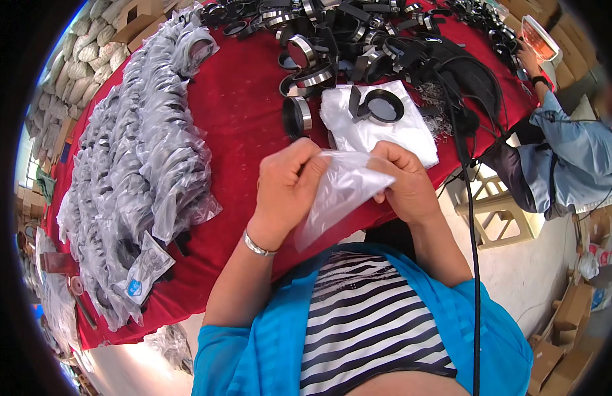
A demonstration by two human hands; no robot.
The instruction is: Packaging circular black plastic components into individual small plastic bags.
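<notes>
Between my two hands hangs a clear plastic bag (pixel 339 191), pulled out at its upper edge. My left hand (pixel 286 181) pinches one corner of it, and a silver bracelet circles that wrist. At the other side my right hand (pixel 406 178) closes on the bag with thumb and fingers. I cannot make out anything inside the bag. Just beyond my hands lies a stack of white plastic bags (pixel 418 135), with a black ring-shaped part with a flat tab (pixel 384 107) resting on top. A black and silver ring (pixel 297 117) stands on edge left of the stack.
Rows of bagged ring parts (pixel 131 165) cover the left of the red tablecloth (pixel 233 145). Loose black and silver rings (pixel 319 46) heap up at the back. A black cable (pixel 473 264) runs down on my right. Another person's hand (pixel 527 59) works at the far right, near a stool (pixel 501 211).
</notes>
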